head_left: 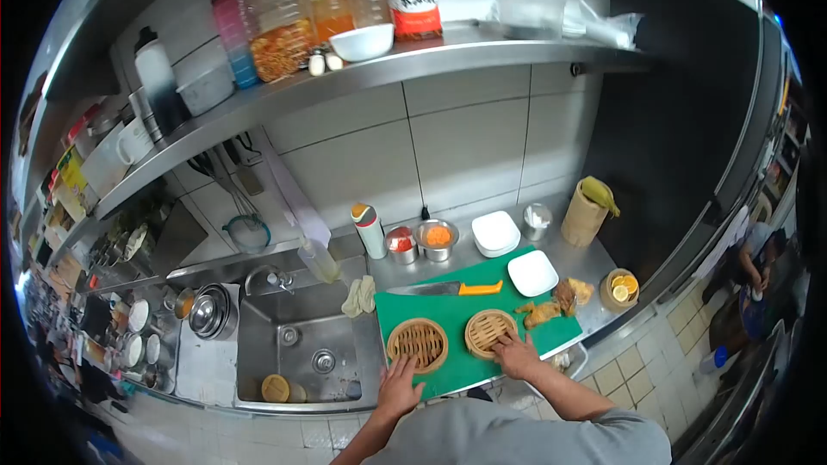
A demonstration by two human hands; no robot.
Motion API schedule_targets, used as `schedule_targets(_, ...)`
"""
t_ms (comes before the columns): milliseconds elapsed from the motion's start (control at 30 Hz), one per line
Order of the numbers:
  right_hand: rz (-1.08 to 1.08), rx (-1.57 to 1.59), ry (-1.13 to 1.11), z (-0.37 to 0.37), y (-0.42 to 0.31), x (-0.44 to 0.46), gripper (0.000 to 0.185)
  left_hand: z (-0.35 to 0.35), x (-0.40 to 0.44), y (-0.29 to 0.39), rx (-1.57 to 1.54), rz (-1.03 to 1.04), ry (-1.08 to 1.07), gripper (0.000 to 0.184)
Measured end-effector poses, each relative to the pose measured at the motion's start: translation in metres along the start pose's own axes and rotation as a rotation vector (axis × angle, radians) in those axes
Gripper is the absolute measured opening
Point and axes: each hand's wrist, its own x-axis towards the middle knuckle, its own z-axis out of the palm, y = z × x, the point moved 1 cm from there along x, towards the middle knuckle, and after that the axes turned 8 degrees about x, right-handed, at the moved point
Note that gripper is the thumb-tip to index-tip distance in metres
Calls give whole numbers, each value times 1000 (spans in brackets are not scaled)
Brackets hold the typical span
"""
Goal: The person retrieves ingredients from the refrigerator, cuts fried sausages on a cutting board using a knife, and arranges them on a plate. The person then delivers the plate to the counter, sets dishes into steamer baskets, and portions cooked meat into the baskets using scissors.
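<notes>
Two round bamboo steamer baskets lie on a green cutting board (457, 379). My left hand (400, 387) touches the near rim of the left steamer basket (418, 344), fingers stretched out. My right hand (517, 356) rests at the near right side of the right steamer basket (489, 332); its fingers are apart and reach over the slats. Both baskets show bare slats inside. Behind them a knife (444, 288) with a yellow handle lies across the board. Brown, cooked-looking food pieces (541, 314) sit on the board's right side, near a white square dish (532, 274).
A steel sink (293, 362) is on the left, with a cloth (358, 296) on its edge. Metal bowls of red food (401, 243) and orange food (438, 234) stand behind the board. A loaded shelf (362, 69) hangs above. Citrus halves (620, 289) sit at the right.
</notes>
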Motion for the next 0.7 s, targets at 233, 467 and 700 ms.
schedule_targets(233, -171, 309, 590, -249, 2, 141, 28, -24, -87, -72, -103, -349, -16, 93)
schedule_targets(467, 40, 577, 1227, -539, 148, 334, 34, -71, -159, -91, -131, -559, 240, 70)
schedule_targets(700, 265, 788, 929, -563, 159, 396, 57, -44, -198, -91, -123, -668, 476, 87)
